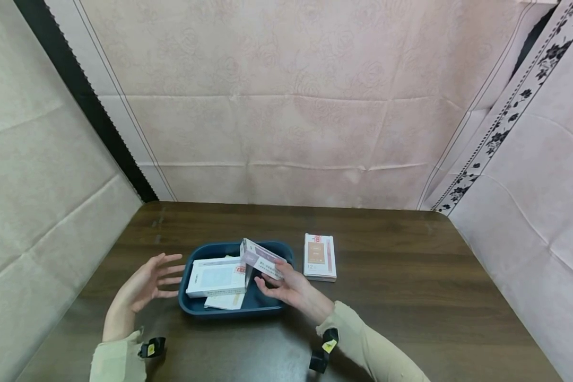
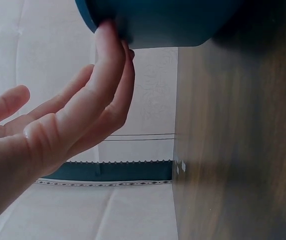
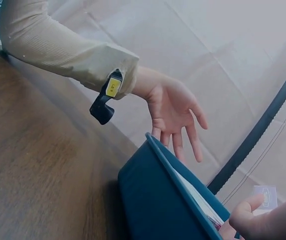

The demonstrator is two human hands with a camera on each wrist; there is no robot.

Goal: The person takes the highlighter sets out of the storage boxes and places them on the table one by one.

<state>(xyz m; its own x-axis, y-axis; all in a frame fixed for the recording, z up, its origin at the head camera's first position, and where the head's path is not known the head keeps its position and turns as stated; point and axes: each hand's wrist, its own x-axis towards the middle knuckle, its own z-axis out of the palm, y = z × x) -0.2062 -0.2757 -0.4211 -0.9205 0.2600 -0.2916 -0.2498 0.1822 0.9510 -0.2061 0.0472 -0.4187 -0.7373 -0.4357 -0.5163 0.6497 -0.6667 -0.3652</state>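
A dark blue plastic basket [image 1: 229, 313] stands on the table with cardboard boxes inside. My right hand [image 1: 291, 289] pinches a small purple-and-white box [image 1: 262, 259] between thumb and fingers, tilted over the basket's right half. In the basket's left half lies a white box with a pale blue panel [image 1: 217, 278], on top of another pale box [image 1: 226, 301]. My left hand [image 1: 145, 284] is beside the basket's left end, fingers spread and mostly straight. In the left wrist view, a fingertip of the left hand [image 2: 88, 105] meets the blue basket wall [image 2: 167, 25].
Right of the basket, a white box with a tan panel [image 1: 319, 257] lies on the brown wooden table [image 1: 410, 297], seemingly stacked on another. Pale cloth [image 1: 291, 132] hangs behind the table's far edge and along both sides.
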